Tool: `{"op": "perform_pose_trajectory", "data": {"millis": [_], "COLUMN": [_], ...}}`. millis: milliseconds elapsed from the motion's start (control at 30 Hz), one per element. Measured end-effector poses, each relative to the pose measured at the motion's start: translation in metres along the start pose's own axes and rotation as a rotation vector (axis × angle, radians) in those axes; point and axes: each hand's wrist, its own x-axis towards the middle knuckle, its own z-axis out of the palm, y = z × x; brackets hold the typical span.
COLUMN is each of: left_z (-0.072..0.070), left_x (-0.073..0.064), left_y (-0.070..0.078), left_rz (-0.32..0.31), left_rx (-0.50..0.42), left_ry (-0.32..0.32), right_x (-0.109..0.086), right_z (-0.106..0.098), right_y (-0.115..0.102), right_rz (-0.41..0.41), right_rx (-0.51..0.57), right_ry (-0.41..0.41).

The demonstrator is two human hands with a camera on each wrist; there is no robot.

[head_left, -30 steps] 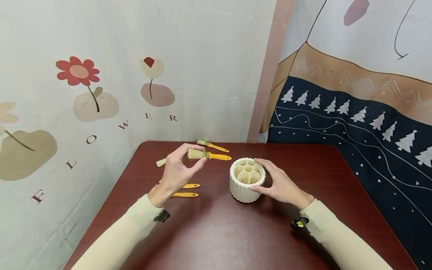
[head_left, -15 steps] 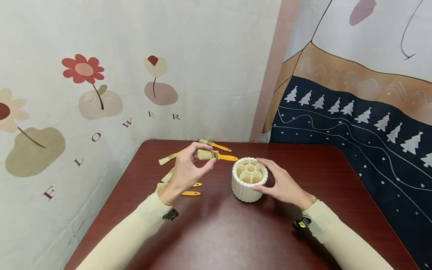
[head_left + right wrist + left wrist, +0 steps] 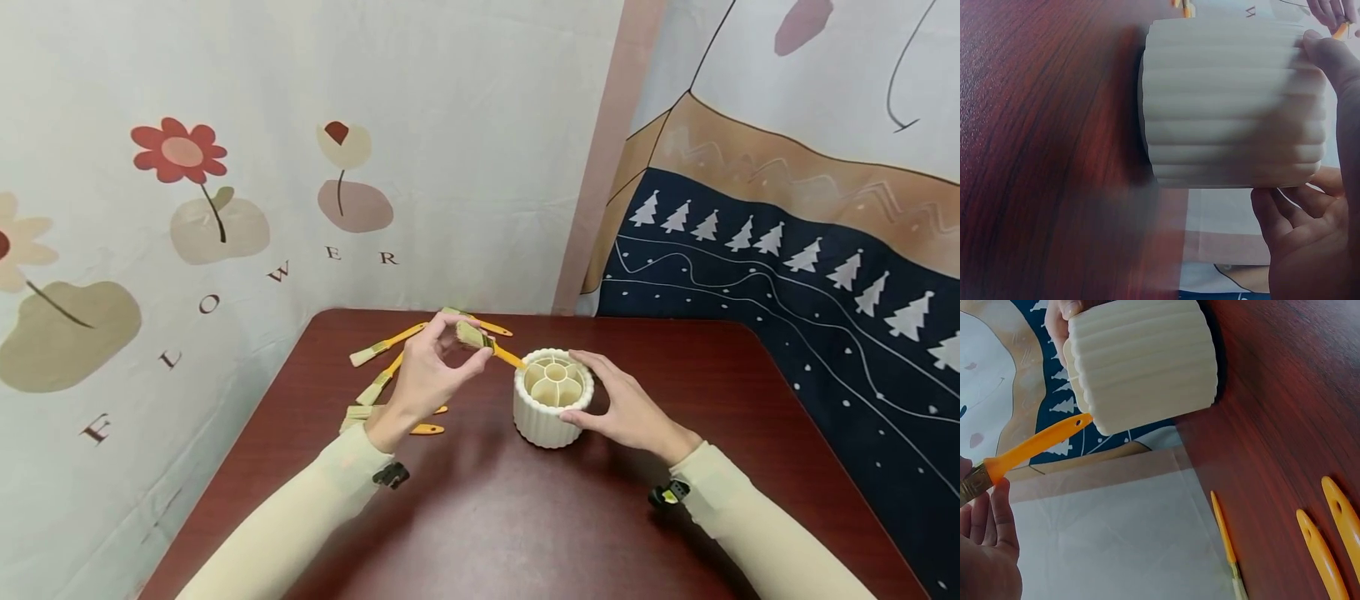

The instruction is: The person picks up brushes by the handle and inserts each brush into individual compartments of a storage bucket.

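Observation:
My left hand [image 3: 429, 379] pinches a paintbrush [image 3: 508, 356] near its metal ferrule, bristles up and to the left. The brush's yellow handle slants down, its holed end right at the rim of a cream ribbed brush holder [image 3: 546, 425]. Round compartments ring a central one inside the holder, and it stands upright on the table. From the right side, my right hand [image 3: 628, 412] grips the holder near its top, thumb in front and fingers behind. In the left wrist view, the handle tip [image 3: 1079, 422] overlaps the holder's rim.
Several more yellow-handled paintbrushes lie on the dark red table [image 3: 510, 533] to the left, among them one brush [image 3: 369, 355] and a lower brush [image 3: 427, 429] partly behind my left wrist. Another brush [image 3: 493, 328] lies at the back edge. Printed cloth [image 3: 480, 167] hangs behind.
My left hand has moved right with the paintbrush, and the brush has tilted from nearly level to handle-down, its end now at the holder's rim. The right hand stays on the holder.

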Motion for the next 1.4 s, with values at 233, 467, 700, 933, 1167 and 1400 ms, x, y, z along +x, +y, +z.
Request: {"op": "perform_pose_trajectory", "data": {"millis": [233,467,700,933,1167,1400], "left_z": [0.010,0.020,0.031,0.038,0.045,0.050], "left_x": [0.003,0.006,0.013,0.018,0.019,0.018], "left_y": [-0.002,-0.008,-0.013,-0.019,-0.027,-0.032], "left_rz": [-0.046,-0.101,-0.098,-0.156,-0.219,-0.229], "left_rx": [-0.022,0.016,0.037,0.073,0.077,0.092], "left_ry": [-0.024,-0.057,-0.097,-0.136,-0.187,-0.201], "right_x": [-0.001,-0.002,-0.001,0.001,0.002,0.002], "right_z": [-0.001,-0.001,-0.001,0.000,0.000,0.000], "right_y": [-0.002,-0.001,-0.002,-0.001,0.001,0.000], "right_rz": [-0.001,0.009,0.001,-0.009,0.003,-0.001], "right_rx": [-0.006,0.003,-0.007,-0.024,-0.003,0.002], "right_ry": [-0.002,-0.010,0.000,0.005,-0.004,-0.006]}}
